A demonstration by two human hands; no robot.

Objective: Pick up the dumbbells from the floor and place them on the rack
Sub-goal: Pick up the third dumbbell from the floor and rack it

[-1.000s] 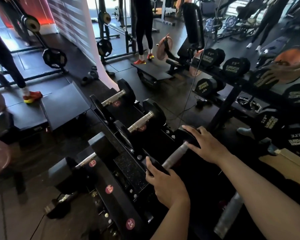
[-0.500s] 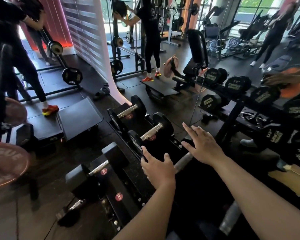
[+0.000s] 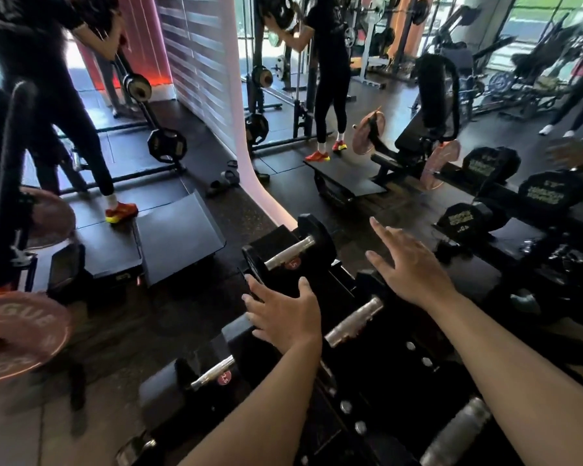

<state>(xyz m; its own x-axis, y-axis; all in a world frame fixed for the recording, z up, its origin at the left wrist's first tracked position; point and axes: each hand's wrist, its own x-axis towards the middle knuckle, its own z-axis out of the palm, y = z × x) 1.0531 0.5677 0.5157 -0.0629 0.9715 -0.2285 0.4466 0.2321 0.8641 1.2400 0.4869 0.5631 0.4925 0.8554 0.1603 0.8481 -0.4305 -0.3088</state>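
Black dumbbells with silver handles lie on a black rack (image 3: pixel 377 375) against a mirror. One dumbbell (image 3: pixel 354 322) rests below my hands, another dumbbell (image 3: pixel 288 253) sits at the rack's far end, and a lower-tier dumbbell (image 3: pixel 212 376) lies at the left. My left hand (image 3: pixel 283 316) hovers over the rack with fingers spread, holding nothing. My right hand (image 3: pixel 411 267) is raised above the rack, fingers apart and empty. Neither hand touches a dumbbell.
The mirror ahead reflects the rack with labelled dumbbells (image 3: pixel 539 196). A person in black with red shoes (image 3: pixel 122 211) stands at the left by a barbell. A pink weight plate (image 3: pixel 17 334) hangs at the near left. Black platforms (image 3: pixel 179 237) lie on the floor.
Both hands have let go of the dumbbell on the rack and lifted away from it. The view has tilted upward, showing more of the gym.
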